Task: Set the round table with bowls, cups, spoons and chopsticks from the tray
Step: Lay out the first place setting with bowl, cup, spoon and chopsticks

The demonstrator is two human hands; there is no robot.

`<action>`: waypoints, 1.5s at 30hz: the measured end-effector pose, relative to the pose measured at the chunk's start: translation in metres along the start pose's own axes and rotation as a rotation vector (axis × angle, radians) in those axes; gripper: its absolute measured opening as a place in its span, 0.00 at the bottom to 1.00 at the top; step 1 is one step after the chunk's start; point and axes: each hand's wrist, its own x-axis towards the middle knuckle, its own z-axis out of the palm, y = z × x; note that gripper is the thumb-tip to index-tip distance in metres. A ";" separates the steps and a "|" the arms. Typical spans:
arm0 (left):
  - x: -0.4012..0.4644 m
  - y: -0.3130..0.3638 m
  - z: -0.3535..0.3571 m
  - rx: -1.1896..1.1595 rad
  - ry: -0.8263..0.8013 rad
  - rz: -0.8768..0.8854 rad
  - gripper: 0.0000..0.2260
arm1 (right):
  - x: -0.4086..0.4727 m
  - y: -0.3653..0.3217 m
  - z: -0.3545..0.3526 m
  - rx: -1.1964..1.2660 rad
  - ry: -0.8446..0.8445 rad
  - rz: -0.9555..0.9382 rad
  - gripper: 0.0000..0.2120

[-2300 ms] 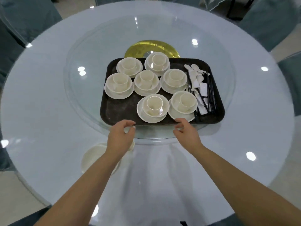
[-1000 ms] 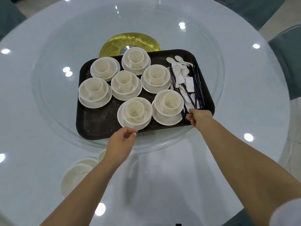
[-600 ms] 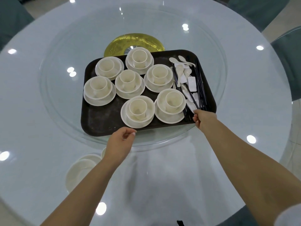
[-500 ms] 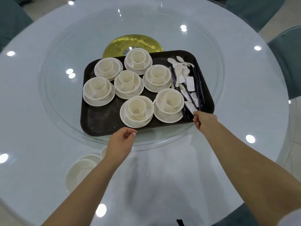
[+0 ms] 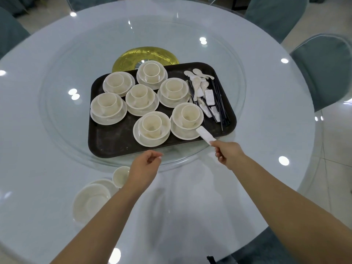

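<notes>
Head view: right hand (image 5: 227, 152) at near right corner of dark rectangular tray (image 5: 106, 143), fingers clamped on the handle of a white ceramic spoon (image 5: 205, 135), its bowl end beside the nearest cup-and-bowl set (image 5: 187, 120). Left hand (image 5: 145, 164) hovers over round glass turntable (image 5: 57, 115) rim, fingers loosely curled, holding nothing. Black chopsticks (image 5: 219, 103) lie at tray's right. On pale round worktop (image 5: 28, 168), near left: cream bowl (image 5: 91, 199) and cream cup (image 5: 120, 176).
</notes>
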 end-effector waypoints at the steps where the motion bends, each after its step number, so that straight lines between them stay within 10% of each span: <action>1: -0.002 0.001 0.001 -0.024 -0.007 -0.011 0.05 | -0.006 0.002 0.002 -0.039 -0.045 -0.024 0.08; 14: -0.035 -0.013 -0.003 -0.218 -0.040 -0.156 0.06 | -0.061 0.045 0.045 -0.599 -0.510 -0.306 0.07; 45: -0.090 -0.098 -0.029 -0.135 0.025 -0.389 0.14 | -0.046 0.153 0.142 -0.740 -0.426 -0.206 0.12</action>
